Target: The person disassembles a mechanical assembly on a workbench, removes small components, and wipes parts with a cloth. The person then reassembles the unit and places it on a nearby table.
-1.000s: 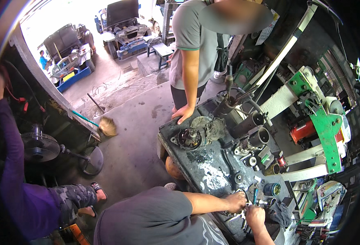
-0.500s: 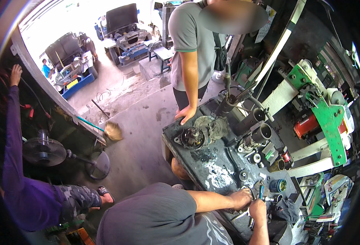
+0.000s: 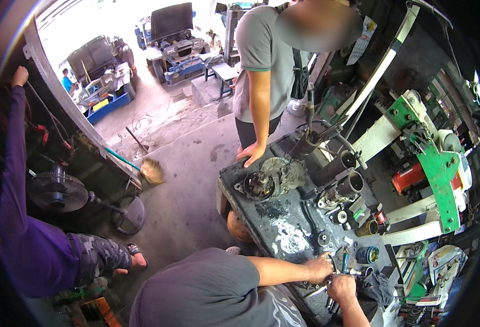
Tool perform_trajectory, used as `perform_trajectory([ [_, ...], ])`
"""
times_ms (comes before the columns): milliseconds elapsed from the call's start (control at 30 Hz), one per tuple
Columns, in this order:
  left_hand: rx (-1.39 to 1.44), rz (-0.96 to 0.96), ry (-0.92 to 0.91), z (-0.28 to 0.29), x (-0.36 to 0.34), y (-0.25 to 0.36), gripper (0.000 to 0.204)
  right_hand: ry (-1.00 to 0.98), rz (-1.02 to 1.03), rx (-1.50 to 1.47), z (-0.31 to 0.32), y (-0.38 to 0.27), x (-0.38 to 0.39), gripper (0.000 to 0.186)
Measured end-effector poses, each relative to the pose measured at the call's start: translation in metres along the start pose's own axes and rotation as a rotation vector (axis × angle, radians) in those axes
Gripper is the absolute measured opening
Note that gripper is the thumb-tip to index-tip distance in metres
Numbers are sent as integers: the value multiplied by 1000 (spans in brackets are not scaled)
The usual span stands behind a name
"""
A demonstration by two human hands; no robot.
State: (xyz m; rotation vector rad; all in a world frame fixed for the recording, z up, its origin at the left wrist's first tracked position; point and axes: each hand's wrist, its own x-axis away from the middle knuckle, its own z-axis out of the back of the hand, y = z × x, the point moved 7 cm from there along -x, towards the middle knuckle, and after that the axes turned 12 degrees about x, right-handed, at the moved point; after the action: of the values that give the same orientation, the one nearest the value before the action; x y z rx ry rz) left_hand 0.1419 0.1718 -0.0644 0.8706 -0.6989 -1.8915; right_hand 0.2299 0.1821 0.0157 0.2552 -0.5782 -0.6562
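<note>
Over the near end of the dark workbench [image 3: 267, 223], my two hands work close together on small metal parts. My left hand [image 3: 319, 267] has its fingers curled in at a narrow dark metal piece; what they grip is mostly covered. Just nearer and to the right, my right hand [image 3: 342, 286] is closed in a fist, with a bit of shiny metal showing at its thumb side. A blue-handled tool [image 3: 346, 259] stands out just beyond my hands. A slim metal rod [image 3: 316, 291] lies beside my right hand. A dark rag [image 3: 378, 289] lies to the right.
A blue tin [image 3: 367, 254], a round housing [image 3: 258, 185] and metal cylinders [image 3: 351, 184] stand on the bench. Across it, a person in grey [image 3: 259, 60] leans a hand on the edge. Left are a purple-sleeved person [image 3: 38, 256], a fan [image 3: 59, 192] and a broom [image 3: 152, 171].
The view has shifted slightly. My right hand has turned and come a little left, toward my left hand. The purple-sleeved person's raised hand has gone from spread to closed.
</note>
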Motion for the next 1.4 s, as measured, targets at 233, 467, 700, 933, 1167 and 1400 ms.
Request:
perform_trajectory([
  [233, 21, -10, 66, -13, 4, -10, 22, 23, -466, -186, 12, -4, -1, 24],
  [467, 68, -62, -35, -9, 1, -11, 20, -205, -214, -153, 8, 0, 0, 32],
  [700, 31, 69, -81, 1, -1, -1, 22, 207, 306, 224, 23, -17, 10, 22],
  [933, -3, 75, -88, 6, 1, 2, 26, 170, 298, 175, 13, -11, -5, 17],
  [1167, 100, 149, -99, 2, 0, -3, 34, 241, -149, -114, 17, -4, -10, 20],
  [1400, 97, 60, -78, -1, 0, -8, 37, -170, -221, -143, -4, 6, -13, 24],
])
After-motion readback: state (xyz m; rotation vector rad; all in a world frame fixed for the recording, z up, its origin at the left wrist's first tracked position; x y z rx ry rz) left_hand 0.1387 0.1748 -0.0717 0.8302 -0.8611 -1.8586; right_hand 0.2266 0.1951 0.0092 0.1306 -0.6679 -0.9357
